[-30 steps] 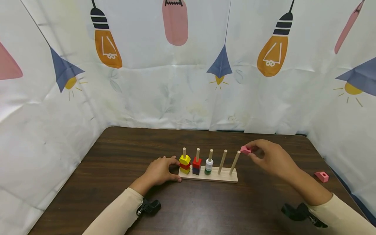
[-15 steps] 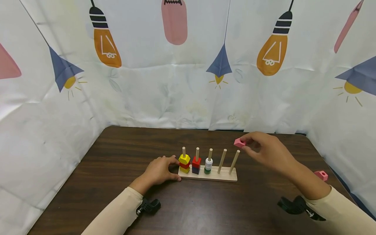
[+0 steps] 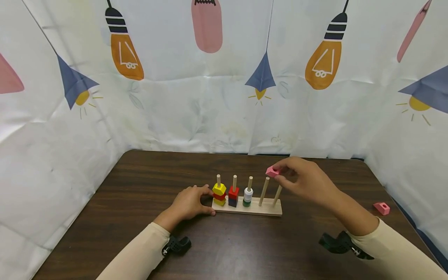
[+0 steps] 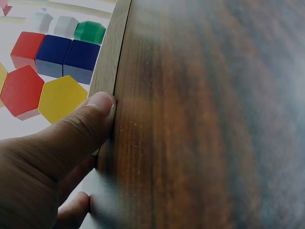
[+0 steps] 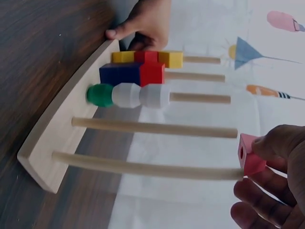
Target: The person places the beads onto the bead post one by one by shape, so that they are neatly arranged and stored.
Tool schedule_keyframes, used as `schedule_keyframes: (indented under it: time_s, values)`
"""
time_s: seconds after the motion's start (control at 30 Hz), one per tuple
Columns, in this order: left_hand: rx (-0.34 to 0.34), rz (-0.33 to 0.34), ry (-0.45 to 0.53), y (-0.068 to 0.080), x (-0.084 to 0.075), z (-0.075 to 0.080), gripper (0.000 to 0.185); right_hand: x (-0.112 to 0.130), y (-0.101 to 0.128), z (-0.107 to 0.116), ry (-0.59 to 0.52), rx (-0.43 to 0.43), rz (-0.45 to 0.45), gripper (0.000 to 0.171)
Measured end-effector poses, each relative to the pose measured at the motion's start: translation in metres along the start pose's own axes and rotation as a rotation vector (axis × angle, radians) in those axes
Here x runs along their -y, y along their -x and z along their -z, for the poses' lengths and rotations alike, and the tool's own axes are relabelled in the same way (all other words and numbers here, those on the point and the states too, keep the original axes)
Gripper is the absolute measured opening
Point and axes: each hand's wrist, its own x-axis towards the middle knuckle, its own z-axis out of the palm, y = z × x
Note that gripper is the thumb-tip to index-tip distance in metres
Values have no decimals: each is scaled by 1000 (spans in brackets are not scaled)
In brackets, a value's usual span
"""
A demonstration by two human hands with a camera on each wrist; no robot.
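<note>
A wooden peg board point(image 3: 257, 209) with several upright pegs stands on the table. Its left end is gripped by my left hand point(image 3: 190, 202), thumb at the front edge in the left wrist view. Between thumb and fingers my right hand point(image 3: 304, 179) pinches a pink block point(image 5: 251, 155) with a hole, close to the tips of the two bare pegs on the right. Yellow and red hexagonal blocks point(image 3: 219, 189) fill the leftmost peg. Beside them are red and dark blue blocks point(image 3: 233, 193), then white and green beads point(image 5: 126, 95) on the middle peg.
Another pink block point(image 3: 381, 208) lies near the table's right edge. The dark wooden table point(image 3: 175, 167) runs back to a white printed curtain point(image 3: 224, 116). A dark wrist camera point(image 3: 177, 245) is strapped to each forearm.
My right hand has moved left with the pink block, from right of the last peg to near the top of the fourth peg. My left hand keeps its hold on the board.
</note>
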Motion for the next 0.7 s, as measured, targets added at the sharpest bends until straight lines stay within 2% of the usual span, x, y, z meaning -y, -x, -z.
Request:
schedule_keyframes:
  time_s: [0.33,0.53,0.6,0.7]
  values:
    - [5,0,1,0,0,0,57,5,0,-11,-61,30,3,28]
    - [2,-1,0,0,1,0,56,4,3,-20,-96,83,-22,30]
    - [2,-1,0,0,2,-1,56,2,5,-25,-101,97,-47,34]
    - [2,-2,0,0,2,-1,57,-2,9,-33,-111,92,-67,48]
